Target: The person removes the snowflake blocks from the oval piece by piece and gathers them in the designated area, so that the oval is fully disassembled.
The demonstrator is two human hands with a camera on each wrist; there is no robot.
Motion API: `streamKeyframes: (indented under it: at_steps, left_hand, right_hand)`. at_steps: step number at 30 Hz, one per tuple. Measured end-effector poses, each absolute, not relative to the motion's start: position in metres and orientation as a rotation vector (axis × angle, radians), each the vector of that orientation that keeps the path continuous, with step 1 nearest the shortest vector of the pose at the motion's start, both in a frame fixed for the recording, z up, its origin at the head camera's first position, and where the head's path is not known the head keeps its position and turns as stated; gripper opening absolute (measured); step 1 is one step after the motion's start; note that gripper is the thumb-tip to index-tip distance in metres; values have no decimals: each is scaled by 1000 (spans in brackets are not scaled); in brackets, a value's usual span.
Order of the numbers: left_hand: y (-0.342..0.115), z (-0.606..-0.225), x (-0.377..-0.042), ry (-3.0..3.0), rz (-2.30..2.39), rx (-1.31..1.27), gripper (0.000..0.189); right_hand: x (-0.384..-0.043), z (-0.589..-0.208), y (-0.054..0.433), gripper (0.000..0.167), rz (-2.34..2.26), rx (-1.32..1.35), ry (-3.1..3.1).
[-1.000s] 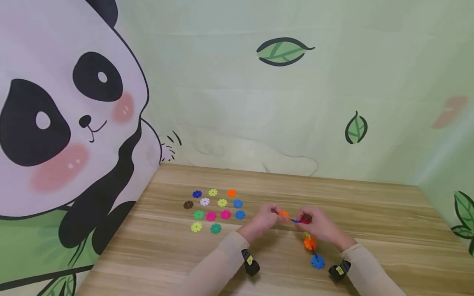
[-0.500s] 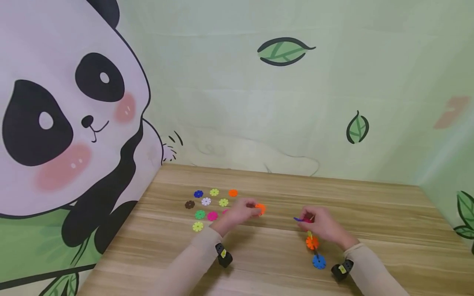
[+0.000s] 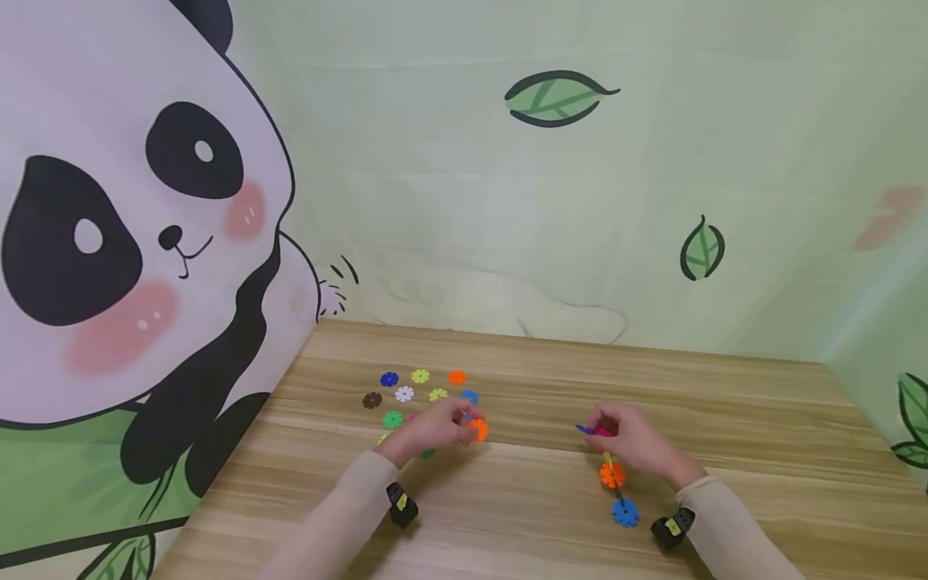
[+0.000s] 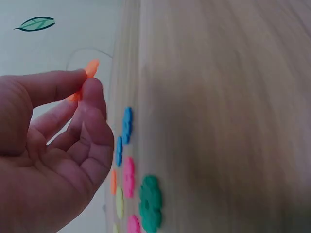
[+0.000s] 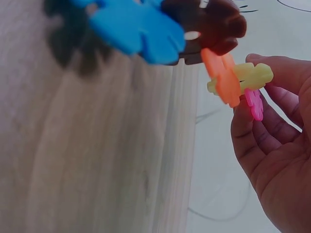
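My left hand (image 3: 435, 428) pinches an orange notched disc (image 3: 479, 430) between thumb and fingertips, above the right side of the loose discs. The left wrist view shows that orange disc (image 4: 92, 68) edge-on, partly covered by the fingertips. My right hand (image 3: 629, 439) holds the upper end of a chain of interlocked discs. From its low end upward, the chain runs through a blue disc (image 3: 626, 512), a brown disc (image 5: 214, 26), an orange disc (image 5: 222, 80), a yellow disc (image 5: 255, 74) and a pink disc (image 5: 254, 103). A dark blue disc (image 3: 583, 428) juts out left of the right fingertips.
Several loose discs lie flat on the wooden table (image 3: 536, 515), among them a brown disc (image 3: 372, 400), a white disc (image 3: 404, 394) and an orange disc (image 3: 457, 377). My left hand hides some of them. A printed backdrop (image 3: 449, 201) rises behind the table.
The left hand has moved left, away from the right hand, taking the orange disc with it over the loose discs. My right hand and its chain have barely moved.
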State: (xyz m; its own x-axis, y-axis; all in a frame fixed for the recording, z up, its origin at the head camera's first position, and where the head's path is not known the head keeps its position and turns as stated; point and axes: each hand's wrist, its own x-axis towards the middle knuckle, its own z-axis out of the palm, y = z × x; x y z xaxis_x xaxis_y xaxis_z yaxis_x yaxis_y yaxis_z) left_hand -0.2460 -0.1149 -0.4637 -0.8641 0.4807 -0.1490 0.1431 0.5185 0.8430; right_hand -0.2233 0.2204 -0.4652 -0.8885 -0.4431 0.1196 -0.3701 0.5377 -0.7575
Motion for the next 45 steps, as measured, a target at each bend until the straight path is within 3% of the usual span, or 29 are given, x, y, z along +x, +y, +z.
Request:
streamKeyframes:
  at_steps: [7, 23, 36, 45]
  left_hand:
    - [-125, -467, -243, 2485, 1128, 633, 17]
    - [-132, -469, -241, 2578, 941, 623, 19]
    - [-132, -469, -243, 2594, 915, 621, 10]
    - [-105, -462, -245, 2610, 1048, 671, 7]
  right_hand:
    - [-223, -465, 223, 8, -1248, -692, 2703]
    - [-222, -465, 224, 7, -1247, -673, 2699]
    - [-222, -462, 223, 8, -1263, -663, 2685]
    - [-222, -462, 222, 9, -1252, -679, 2706]
